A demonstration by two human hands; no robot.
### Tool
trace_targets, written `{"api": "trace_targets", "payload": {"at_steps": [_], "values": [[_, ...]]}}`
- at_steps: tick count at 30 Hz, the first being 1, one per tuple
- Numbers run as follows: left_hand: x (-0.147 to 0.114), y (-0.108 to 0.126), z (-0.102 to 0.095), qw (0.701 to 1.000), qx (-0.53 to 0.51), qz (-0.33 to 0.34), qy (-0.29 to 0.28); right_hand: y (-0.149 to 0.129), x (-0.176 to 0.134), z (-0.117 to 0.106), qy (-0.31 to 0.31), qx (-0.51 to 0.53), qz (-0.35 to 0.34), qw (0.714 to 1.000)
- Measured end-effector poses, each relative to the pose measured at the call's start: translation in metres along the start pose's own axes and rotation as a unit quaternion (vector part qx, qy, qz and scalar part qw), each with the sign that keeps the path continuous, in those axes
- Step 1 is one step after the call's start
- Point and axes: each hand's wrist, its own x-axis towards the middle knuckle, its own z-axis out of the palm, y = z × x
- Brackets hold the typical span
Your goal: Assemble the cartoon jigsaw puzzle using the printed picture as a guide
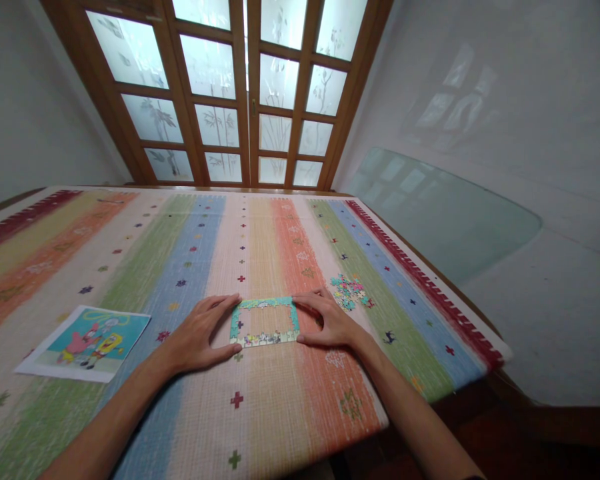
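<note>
A rectangular jigsaw puzzle border of joined pieces lies flat on the striped tablecloth, and cloth shows through its middle. At its left side, my left hand has its fingertips on the far corner and its thumb on the near corner. My right hand spans the right side the same way, gripping it between fingers and thumb. Just beyond my right hand is a small pile of loose puzzle pieces. To the left of my left hand lies a printed cartoon picture on white paper.
The striped tablecloth covers a large table, whose near edge drops off at the lower right. Wooden doors with frosted panes stand behind the table. A pale glass panel is by the right wall.
</note>
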Motion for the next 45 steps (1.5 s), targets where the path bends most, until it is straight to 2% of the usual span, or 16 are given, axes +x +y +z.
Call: {"api": "trace_targets", "payload": {"at_steps": [15, 20, 30, 33, 39, 41, 45], "values": [[0.004, 0.003, 0.000, 1.000, -0.013, -0.020, 0.010, 0.001, -0.001, 0.001, 0.002, -0.006, 0.005, 1.000], [0.002, -0.001, 0.002, 1.000, -0.001, -0.004, 0.009, 0.000, -0.001, 0.000, 0.009, -0.019, -0.022, 1.000], [0.002, -0.003, 0.003, 0.999, 0.020, 0.029, 0.011, -0.001, -0.003, 0.001, 0.021, -0.056, -0.026, 0.998], [0.002, -0.002, 0.003, 0.999, 0.026, 0.038, 0.006, 0.002, -0.006, -0.009, 0.059, -0.068, -0.031, 0.995], [0.002, -0.001, 0.001, 0.999, 0.023, 0.045, -0.001, 0.036, -0.020, -0.047, 0.240, -0.116, 0.013, 0.964], [0.002, -0.001, 0.000, 0.999, 0.024, 0.047, -0.002, 0.051, -0.024, -0.063, 0.236, -0.125, 0.024, 0.963], [0.002, -0.002, 0.001, 0.999, 0.022, 0.050, 0.005, 0.074, -0.030, -0.091, 0.152, -0.149, 0.055, 0.976]]}}
